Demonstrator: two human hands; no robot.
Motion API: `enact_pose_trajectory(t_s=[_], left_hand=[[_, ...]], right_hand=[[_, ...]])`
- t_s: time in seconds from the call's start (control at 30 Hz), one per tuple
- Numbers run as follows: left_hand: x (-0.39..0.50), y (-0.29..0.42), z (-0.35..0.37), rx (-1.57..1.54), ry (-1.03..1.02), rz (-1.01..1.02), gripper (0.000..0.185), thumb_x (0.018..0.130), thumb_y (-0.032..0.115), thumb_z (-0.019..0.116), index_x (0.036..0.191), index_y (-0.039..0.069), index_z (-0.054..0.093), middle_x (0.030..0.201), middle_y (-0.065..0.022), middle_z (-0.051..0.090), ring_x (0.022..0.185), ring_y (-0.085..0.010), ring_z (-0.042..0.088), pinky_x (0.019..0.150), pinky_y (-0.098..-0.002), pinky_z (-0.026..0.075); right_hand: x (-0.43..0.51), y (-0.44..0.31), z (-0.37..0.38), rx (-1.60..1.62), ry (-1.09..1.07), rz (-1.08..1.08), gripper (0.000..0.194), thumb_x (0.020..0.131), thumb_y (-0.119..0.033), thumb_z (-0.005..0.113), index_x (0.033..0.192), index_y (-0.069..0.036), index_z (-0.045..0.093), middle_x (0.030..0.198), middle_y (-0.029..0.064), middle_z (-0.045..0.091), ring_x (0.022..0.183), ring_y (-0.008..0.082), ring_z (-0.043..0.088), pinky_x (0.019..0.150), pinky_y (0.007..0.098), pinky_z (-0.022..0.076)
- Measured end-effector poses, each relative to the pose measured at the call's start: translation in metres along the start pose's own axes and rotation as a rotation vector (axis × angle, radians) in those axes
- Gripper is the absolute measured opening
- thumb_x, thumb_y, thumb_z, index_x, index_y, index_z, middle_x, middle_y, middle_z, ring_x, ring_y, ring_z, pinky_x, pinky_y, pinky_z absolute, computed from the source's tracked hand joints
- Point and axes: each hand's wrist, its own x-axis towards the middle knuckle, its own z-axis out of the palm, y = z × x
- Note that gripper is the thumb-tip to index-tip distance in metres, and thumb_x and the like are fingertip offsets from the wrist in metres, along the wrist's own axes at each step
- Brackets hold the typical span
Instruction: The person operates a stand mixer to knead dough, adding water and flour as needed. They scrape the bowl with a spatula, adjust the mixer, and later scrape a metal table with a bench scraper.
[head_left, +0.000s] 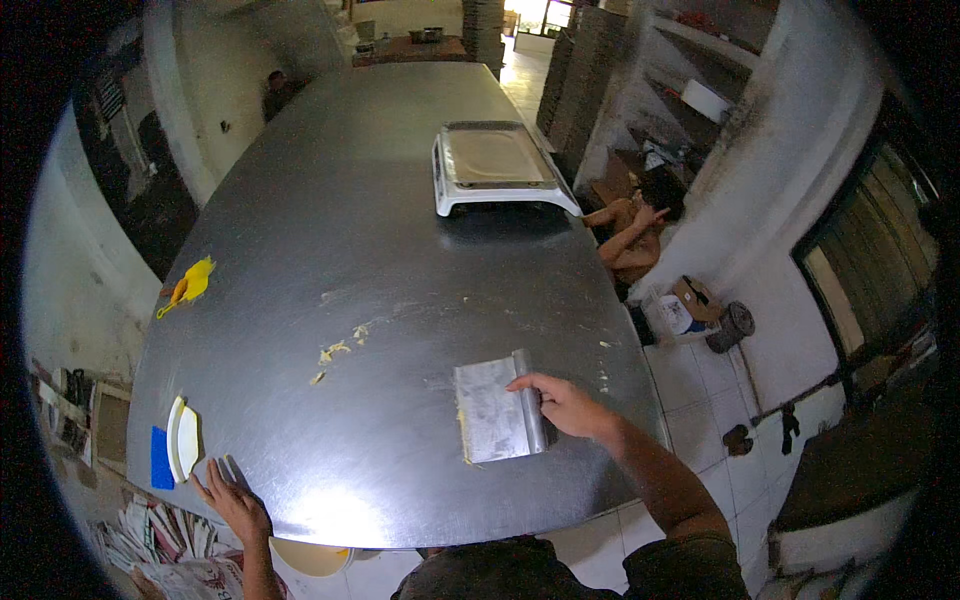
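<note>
My right hand (566, 405) grips the rolled handle of a wide metal bench scraper (491, 412), whose blade lies over the dark table top (405, 285). Bits of pale yellow residue cling to the blade's left edge. At the table's near left, my left hand (232, 499) is spread and holds nothing, just below a cream-coloured curved scraper (183, 441) and a flat blue piece (161, 457). Yellow dough-like scraps (334, 351) lie left of the middle. Farther left is a yellow tool (191, 283) with something orange-brown on it.
A white scale (499, 161) with a metal platform stands farther up the table. Beyond the right edge sits a person (634, 232), near boxes (697, 300) on the tiled floor. Another person (277, 94) is at the far left. A pale bucket (311, 556) stands below the near edge.
</note>
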Motion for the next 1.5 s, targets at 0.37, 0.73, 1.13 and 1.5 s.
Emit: enact_pose_trajectory(t_s=[0.37,0.73,1.13,1.5], left_hand=[[-0.004,-0.010,0.012,0.018,-0.009,-0.081,0.063,0.075,-0.012,0.038,0.138,-0.004,0.035,0.143,-0.0192,0.036,0.141,-0.0410,0.015,0.115,-0.0485,0.015],[0.000,-0.003,0.007,0.042,-0.021,-0.077,0.060,0.077,-0.009,0.039,0.137,-0.004,0.036,0.141,-0.0198,0.037,0.140,-0.0419,0.015,0.114,-0.0496,0.015],[0.002,0.002,-0.002,0.020,-0.064,-0.065,0.056,0.081,-0.004,0.041,0.136,-0.005,0.037,0.142,-0.0207,0.037,0.141,-0.0413,0.013,0.115,-0.0495,0.014],[0.002,-0.001,0.001,0.095,-0.183,-0.088,0.053,0.083,0.001,0.041,0.136,-0.006,0.037,0.141,-0.0218,0.037,0.141,-0.0417,0.013,0.114,-0.0496,0.014]], right_hand=[[0.028,0.057,-0.052,0.119,0.778,-0.054,0.069,0.074,0.001,0.069,0.132,-0.011,0.036,0.128,0.0132,0.046,0.116,0.0258,0.048,0.096,0.0372,0.0414],[0.056,0.100,-0.178,-0.573,0.817,0.564,0.086,0.058,-0.027,0.088,0.122,0.009,0.043,0.115,0.0250,0.057,0.108,0.0369,0.057,0.093,0.0405,0.0459],[0.146,0.022,-0.075,-0.547,0.601,0.206,0.074,0.060,-0.031,0.086,0.114,0.003,0.048,0.114,0.0266,0.059,0.107,0.0391,0.058,0.091,0.0443,0.0470],[0.094,0.102,-0.188,-0.861,0.777,0.601,0.071,0.067,-0.030,0.084,0.119,0.004,0.048,0.111,0.0217,0.061,0.106,0.0339,0.061,0.088,0.0427,0.0500]])
